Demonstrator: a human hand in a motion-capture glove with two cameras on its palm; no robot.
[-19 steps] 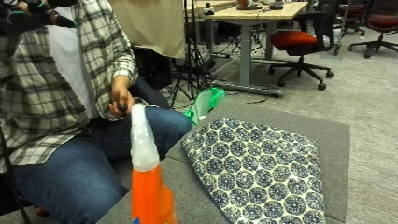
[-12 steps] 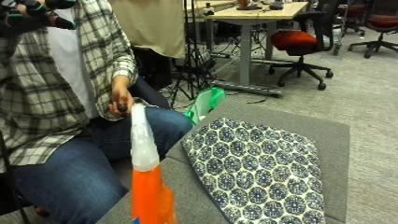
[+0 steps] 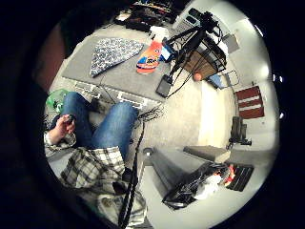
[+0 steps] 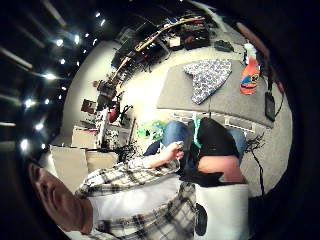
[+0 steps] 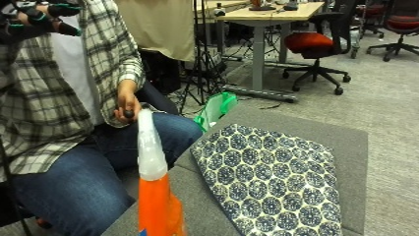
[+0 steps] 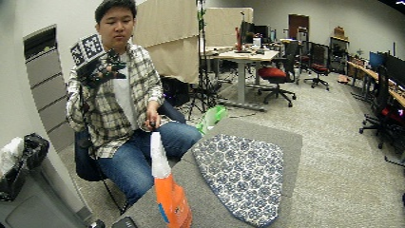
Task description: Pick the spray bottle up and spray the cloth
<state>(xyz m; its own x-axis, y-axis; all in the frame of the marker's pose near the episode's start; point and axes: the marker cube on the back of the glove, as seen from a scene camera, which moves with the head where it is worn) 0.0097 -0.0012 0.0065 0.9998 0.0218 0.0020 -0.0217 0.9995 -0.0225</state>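
Raising the gloved right hand [image 6: 101, 71] to chest height, the person kept it well apart from everything on the counter [image 5: 340, 142]; in the wide outside view its fingers [image 6: 117, 66] seemed loosely spread and grasping nothing, though the glove made that hard to read closely. Across the last second the outside view showed almost no change: the bare left hand [image 5: 128, 105] stayed low by the knee, pinching a small dark object too small to identify, and nothing on the counter had shifted. Both palm views looked down from high up at the lap and the counter, which fitted a hand far from its target.

The spray bottle [image 5: 156, 196], orange-bodied with a white top, stood upright at the near left edge of the grey counter, untouched. Just to its right, the patterned cloth [image 5: 275, 182] lay flat, running from the near edge toward the far side. A green bag [image 5: 216, 110] sat on the floor beyond the counter's far left corner.

My judgement: the task had not truly begun; the reach down and forward to the bottle's neck came next, then turning its nozzle toward the cloth
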